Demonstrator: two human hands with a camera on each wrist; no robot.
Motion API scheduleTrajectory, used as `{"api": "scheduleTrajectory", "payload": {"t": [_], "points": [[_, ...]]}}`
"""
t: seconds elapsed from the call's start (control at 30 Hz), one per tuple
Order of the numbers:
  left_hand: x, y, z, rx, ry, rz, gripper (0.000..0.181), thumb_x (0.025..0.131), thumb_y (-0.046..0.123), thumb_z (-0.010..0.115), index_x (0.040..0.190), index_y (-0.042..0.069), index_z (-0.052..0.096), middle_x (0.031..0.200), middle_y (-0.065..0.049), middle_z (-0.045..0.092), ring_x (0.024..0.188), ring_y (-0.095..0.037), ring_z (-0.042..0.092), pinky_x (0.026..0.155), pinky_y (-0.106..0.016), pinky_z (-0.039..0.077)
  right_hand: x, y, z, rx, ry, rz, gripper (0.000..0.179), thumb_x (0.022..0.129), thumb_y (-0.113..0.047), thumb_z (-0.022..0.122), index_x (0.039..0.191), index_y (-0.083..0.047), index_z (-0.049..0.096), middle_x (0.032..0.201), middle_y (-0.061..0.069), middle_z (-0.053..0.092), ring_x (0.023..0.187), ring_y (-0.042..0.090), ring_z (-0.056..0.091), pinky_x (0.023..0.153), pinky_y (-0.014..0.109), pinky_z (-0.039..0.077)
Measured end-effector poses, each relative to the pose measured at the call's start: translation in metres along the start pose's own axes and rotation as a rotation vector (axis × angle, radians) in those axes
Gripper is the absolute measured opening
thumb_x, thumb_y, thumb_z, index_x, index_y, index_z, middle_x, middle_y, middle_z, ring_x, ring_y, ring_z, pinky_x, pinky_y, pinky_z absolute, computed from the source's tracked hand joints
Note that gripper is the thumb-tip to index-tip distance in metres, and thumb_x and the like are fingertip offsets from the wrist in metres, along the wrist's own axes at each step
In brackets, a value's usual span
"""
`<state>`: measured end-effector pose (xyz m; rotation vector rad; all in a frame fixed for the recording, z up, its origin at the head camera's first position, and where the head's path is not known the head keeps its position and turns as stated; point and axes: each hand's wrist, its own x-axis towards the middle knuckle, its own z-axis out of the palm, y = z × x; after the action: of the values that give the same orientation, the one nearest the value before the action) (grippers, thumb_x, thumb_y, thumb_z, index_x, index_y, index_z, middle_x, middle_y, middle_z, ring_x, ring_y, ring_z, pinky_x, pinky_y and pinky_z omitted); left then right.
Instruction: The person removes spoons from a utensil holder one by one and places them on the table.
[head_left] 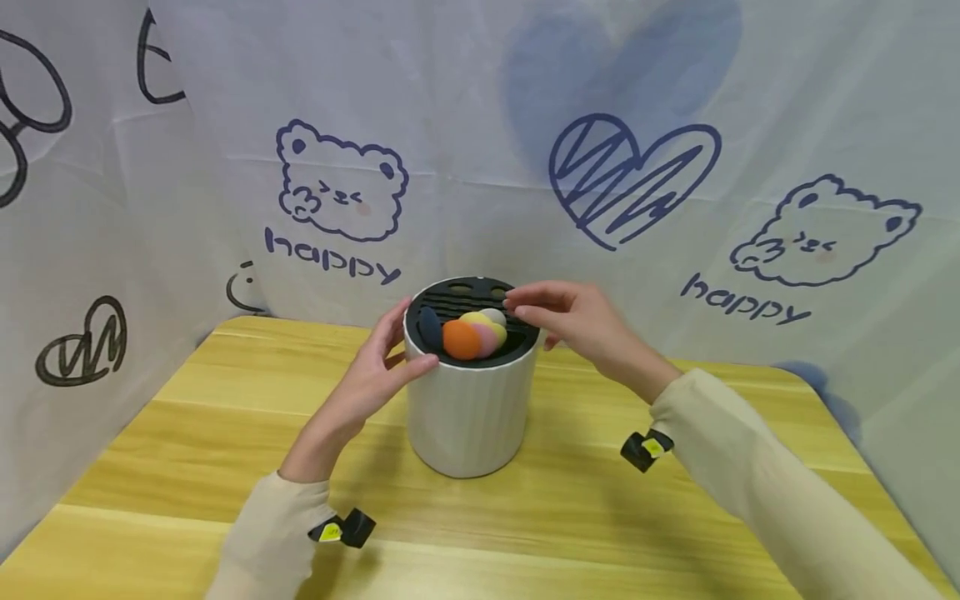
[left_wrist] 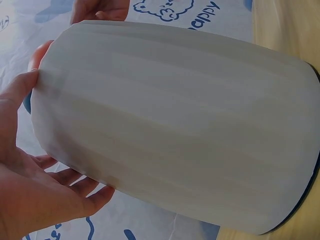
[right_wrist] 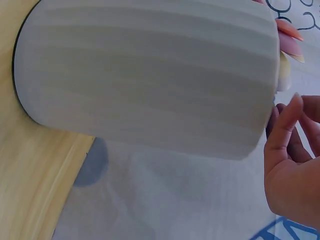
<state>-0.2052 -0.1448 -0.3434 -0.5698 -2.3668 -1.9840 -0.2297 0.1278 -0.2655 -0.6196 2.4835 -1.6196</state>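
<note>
A white ribbed cylindrical container stands upright, topped by a black slotted insert. Bunched in the front of the insert are rounded pieces that look like makeup sponges: a dark blue one, an orange one, a pink one, a yellow one and a whitish one. My left hand holds the container's left side, thumb at the front rim and fingers along the wall. Over the right rim, beside the whitish sponge, my right hand hovers with loosely bent fingers and nothing visible between them.
Beneath the container is a yellow wood-grain table. Close behind it hangs a white cloth printed with bears and hearts, which also covers the sides. Each sleeve cuff carries a small black wrist device.
</note>
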Motion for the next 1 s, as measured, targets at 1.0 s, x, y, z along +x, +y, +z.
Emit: {"api": "scheduleTrajectory", "payload": {"t": [1.0], "points": [[0.000, -0.002, 0.000, -0.025, -0.016, 0.004, 0.080, 0.093, 0.022, 0.063, 0.155, 0.012, 0.014, 0.157, -0.013, 0.022, 0.142, -0.029, 0.022, 0.113, -0.054, 0.018, 0.015, -0.016, 0.007, -0.020, -0.064, 0.152, 0.027, 0.092, -0.012, 0.066, 0.118, -0.005, 0.069, 0.114, 0.008, 0.065, 0.078, 0.023, 0.049, 0.055, 0.024, 0.042]]}}
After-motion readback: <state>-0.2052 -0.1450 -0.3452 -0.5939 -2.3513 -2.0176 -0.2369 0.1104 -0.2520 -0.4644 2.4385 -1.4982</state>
